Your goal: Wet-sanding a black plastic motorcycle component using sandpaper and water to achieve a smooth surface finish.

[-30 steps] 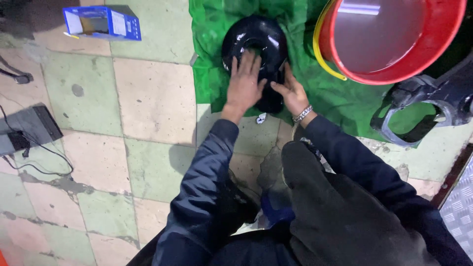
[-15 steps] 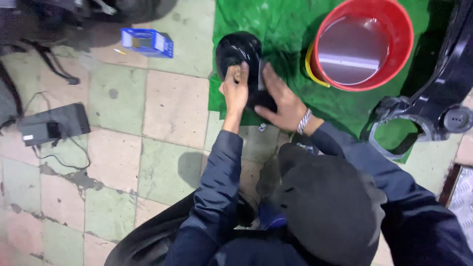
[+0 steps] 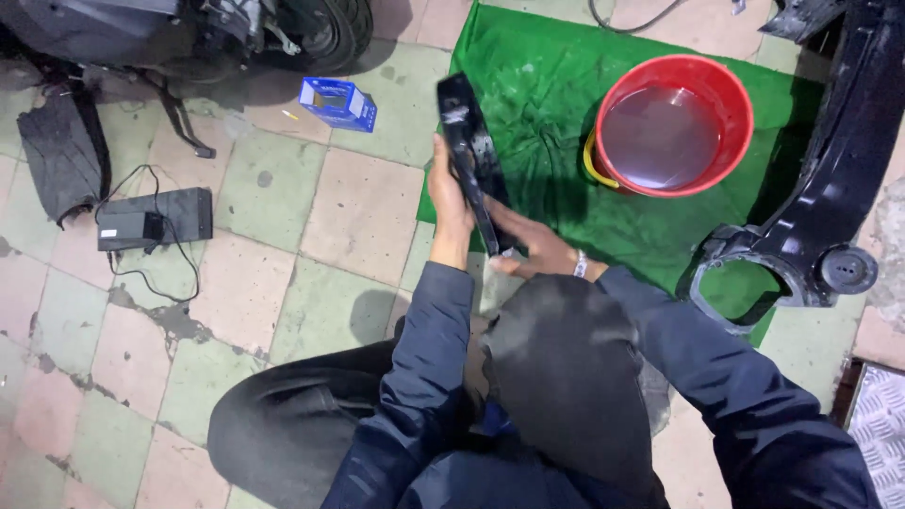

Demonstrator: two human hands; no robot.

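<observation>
- My left hand (image 3: 451, 203) grips the black rubber inner tube (image 3: 471, 160) on edge above the green cloth (image 3: 547, 85), fingers wrapped round it; my right hand (image 3: 537, 250) pinches its lower end.
- I judge the wet-looking tube could slip from my fingers and drop onto the cloth.
- A knock could tip the red water bucket (image 3: 675, 132) just beside it.
- Surface: worn pink-and-green floor tiles (image 3: 358, 212).
- Around me: a blue box (image 3: 337, 102), a scooter wheel (image 3: 330, 28), a black frame part (image 3: 820, 217).
</observation>
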